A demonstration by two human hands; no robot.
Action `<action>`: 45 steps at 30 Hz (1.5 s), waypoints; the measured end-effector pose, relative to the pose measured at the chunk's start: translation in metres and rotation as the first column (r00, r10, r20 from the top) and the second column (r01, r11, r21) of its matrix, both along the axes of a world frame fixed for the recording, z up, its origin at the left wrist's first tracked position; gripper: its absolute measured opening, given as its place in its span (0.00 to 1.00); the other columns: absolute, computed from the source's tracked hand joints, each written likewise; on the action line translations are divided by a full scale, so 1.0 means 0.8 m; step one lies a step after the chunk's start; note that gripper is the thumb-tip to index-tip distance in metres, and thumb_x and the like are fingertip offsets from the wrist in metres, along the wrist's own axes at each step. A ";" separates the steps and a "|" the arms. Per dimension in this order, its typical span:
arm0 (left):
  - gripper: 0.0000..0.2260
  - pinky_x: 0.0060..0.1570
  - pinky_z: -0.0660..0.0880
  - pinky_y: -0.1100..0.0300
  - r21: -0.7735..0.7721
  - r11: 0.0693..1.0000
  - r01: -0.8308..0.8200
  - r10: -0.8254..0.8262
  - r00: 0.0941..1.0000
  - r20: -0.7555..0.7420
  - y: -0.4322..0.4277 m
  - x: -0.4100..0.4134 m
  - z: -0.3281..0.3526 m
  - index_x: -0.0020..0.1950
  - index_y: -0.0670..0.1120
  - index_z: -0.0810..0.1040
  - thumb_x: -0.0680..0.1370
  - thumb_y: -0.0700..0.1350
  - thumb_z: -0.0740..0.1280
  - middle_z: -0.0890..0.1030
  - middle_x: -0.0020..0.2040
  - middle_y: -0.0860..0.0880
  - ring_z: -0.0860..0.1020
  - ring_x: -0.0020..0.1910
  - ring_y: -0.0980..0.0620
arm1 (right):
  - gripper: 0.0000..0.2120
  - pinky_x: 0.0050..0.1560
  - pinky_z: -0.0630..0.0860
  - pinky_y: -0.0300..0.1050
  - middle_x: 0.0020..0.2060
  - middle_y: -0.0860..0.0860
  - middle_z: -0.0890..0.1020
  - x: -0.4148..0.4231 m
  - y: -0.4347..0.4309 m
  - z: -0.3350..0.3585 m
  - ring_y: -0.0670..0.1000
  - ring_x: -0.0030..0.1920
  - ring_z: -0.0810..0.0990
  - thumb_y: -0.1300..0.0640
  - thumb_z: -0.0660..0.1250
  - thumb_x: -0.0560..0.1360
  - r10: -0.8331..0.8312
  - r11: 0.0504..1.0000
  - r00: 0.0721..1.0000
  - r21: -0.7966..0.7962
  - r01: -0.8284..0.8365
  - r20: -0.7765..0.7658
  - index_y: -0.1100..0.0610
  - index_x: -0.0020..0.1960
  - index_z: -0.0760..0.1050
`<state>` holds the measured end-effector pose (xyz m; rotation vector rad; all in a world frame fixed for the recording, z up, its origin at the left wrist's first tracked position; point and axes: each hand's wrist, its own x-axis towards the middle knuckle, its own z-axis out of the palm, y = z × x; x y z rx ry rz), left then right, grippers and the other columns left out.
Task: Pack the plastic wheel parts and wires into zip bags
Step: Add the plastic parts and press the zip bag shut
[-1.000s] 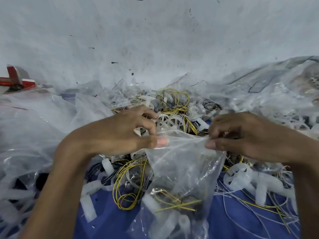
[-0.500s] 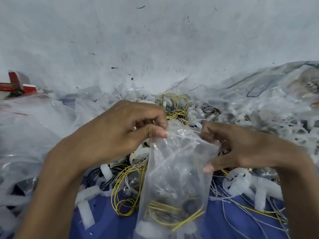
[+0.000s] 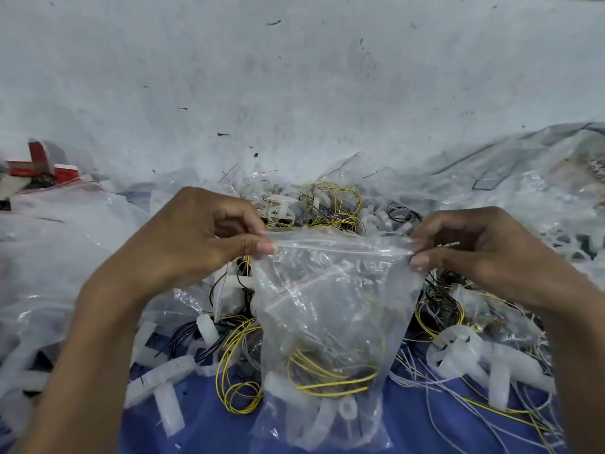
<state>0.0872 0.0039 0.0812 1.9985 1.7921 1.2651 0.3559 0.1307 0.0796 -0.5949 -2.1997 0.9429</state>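
A: What do we have front & centre?

B: We see a clear zip bag (image 3: 334, 299) held up btwn two bare hands. Its mouth is at the top, and its body hangs down over a blue cloth (image 3: 409, 424).

A: And the hands?

B: The left hand (image 3: 196, 244) pinches the bag's top left corner, thumb & forefinger pressed together on the zip strip (image 3: 343, 244), other fingers curled. The right hand (image 3: 484, 253) pinches the top right corner the same way. We see the strip stretched taut & roughly level btwn them. Whether it's sealed, we can't tell.

A: What's inside?

B: Low in the bag we make out coiled yellow wire (image 3: 327, 378) w/ darker strands, and white plastic wheel parts (image 3: 347, 412) at the very bottom.

A: And around it?

B: Clutter.
- Left of the bag: a loose yellow wire loop (image 3: 235, 365) & white plastic tubes (image 3: 163, 378) on the cloth.
- Right of it: a white ring-shaped part (image 3: 455, 348) w/ thin grey & yellow wires trailing nearby.
- Behind the hands: a heap (image 3: 327, 204) of more white parts & wires.
- Left side: crumpled clear sheeting (image 3: 49, 257).
- Far right: a bigger clear bag (image 3: 540, 178).
- Far left: a blurred red-&-white object (image 3: 42, 165), by a scuffed pale wall (image 3: 294, 77).
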 end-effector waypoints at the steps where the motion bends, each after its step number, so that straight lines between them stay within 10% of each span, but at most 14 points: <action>1: 0.12 0.40 0.77 0.69 0.006 1.000 -0.004 0.004 1.000 0.020 0.002 -0.001 -0.002 0.37 0.51 0.82 0.60 0.57 0.72 0.84 0.34 0.54 0.83 0.37 0.58 | 0.05 0.38 0.75 0.30 0.33 0.51 0.83 -0.001 0.000 0.000 0.44 0.34 0.81 0.69 0.72 0.65 -0.003 1.000 1.000 -0.002 0.003 -0.006 0.61 0.38 0.79; 18: 0.11 0.40 0.76 0.72 -0.076 0.995 -0.070 0.084 0.974 0.210 0.031 -0.017 -0.021 0.43 0.48 0.78 0.64 0.42 0.76 0.83 0.37 0.52 0.82 0.38 0.58 | 0.06 0.37 0.76 0.32 0.32 0.53 0.83 -0.010 0.024 -0.022 0.45 0.34 0.82 0.56 0.69 0.70 -0.082 0.996 0.988 0.043 0.077 0.129 0.58 0.37 0.80; 24: 0.12 0.38 0.76 0.72 -0.079 0.990 -0.115 0.132 0.957 0.260 0.033 -0.018 -0.023 0.42 0.46 0.76 0.66 0.34 0.75 0.83 0.33 0.53 0.81 0.35 0.59 | 0.09 0.35 0.76 0.32 0.32 0.52 0.83 -0.013 0.023 -0.025 0.46 0.33 0.82 0.53 0.70 0.66 -0.082 0.996 0.996 0.035 0.083 -0.036 0.60 0.36 0.80; 45: 0.08 0.41 0.76 0.71 -0.155 0.986 -0.067 0.101 0.971 0.216 0.043 0.000 -0.028 0.44 0.48 0.80 0.67 0.42 0.76 0.82 0.39 0.51 0.80 0.37 0.60 | 0.07 0.37 0.74 0.29 0.35 0.49 0.83 -0.016 0.037 -0.035 0.42 0.35 0.80 0.48 0.69 0.65 -0.022 0.998 0.995 0.052 0.017 0.098 0.50 0.37 0.82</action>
